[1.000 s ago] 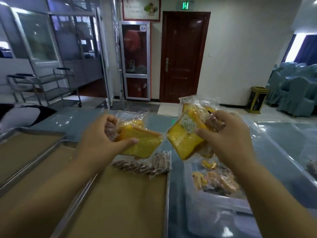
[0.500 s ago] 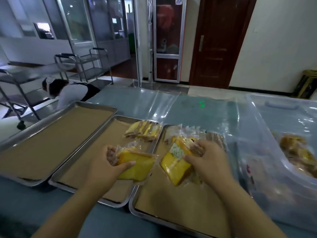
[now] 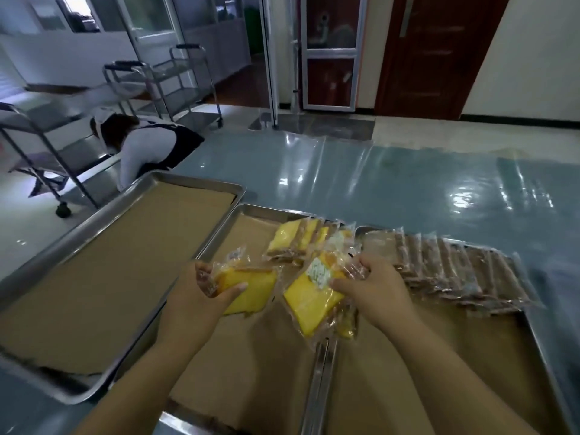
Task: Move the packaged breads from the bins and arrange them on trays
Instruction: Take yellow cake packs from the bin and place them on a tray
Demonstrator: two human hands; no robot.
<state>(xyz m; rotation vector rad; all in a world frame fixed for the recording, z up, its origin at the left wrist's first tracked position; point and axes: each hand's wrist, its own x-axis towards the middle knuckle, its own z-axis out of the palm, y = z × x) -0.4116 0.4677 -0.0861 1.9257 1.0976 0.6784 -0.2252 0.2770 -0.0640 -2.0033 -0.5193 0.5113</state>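
Note:
My left hand (image 3: 194,296) grips one yellow packaged bread (image 3: 251,288) above the middle tray (image 3: 251,211). My right hand (image 3: 373,290) holds a few yellow packaged breads (image 3: 310,298) stacked together, over the seam between the middle tray and the right tray (image 3: 543,350). A short row of yellow packaged breads (image 3: 295,241) leans at the far end of the middle tray. A longer row of brown packaged breads (image 3: 448,271) lies across the far end of the right tray. The bins are out of view.
A left tray (image 3: 175,178) lined with brown paper holds nothing. All trays sit on a table under glossy plastic sheet (image 3: 392,183). Beyond the table a person (image 3: 147,146) bends low beside metal trolleys (image 3: 163,76). A dark door (image 3: 436,54) stands behind.
My view has tilted further down and to the left, so the bin has left the frame. Both hands have carried their yellow packaged breads lower, close over the trays.

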